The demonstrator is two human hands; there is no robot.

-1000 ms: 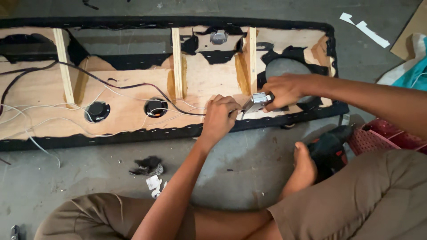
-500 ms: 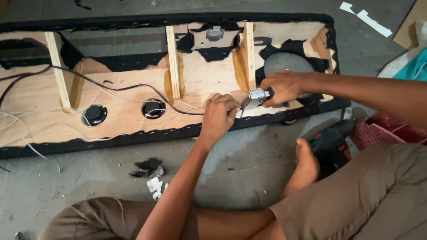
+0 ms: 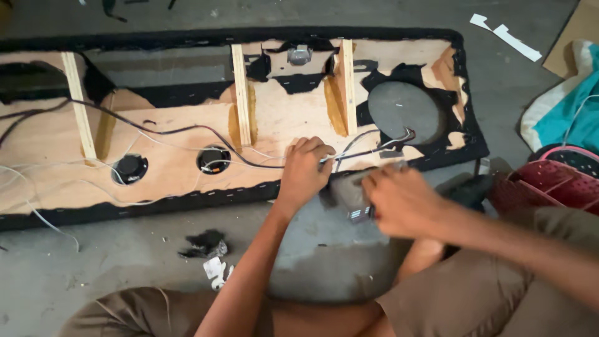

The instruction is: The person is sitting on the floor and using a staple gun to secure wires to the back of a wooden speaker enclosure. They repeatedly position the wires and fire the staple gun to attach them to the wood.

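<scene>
Our left hand (image 3: pixel 304 167) pinches the wires (image 3: pixel 368 150); right hand (image 3: pixel 399 200) grips a small blurred box (image 3: pixel 357 209); tugging could tear wires loose.

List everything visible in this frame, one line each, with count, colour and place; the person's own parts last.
Wooden panel: one, light brown plywood edged in black fabric, lying flat on the floor.
Wood struts: three, pale, upright across the panel.
Small round speakers: two, black, lower left of the panel.
Large round opening: one, grey, right end.
Wires: several, black and white, running over the panel.
Small device: one, grey, blurred, at the right hand.
Basket: one, red, far right.
Scraps: black and white, on the floor.
Left hand: pinching wires.
Right hand: holding the small device.
</scene>
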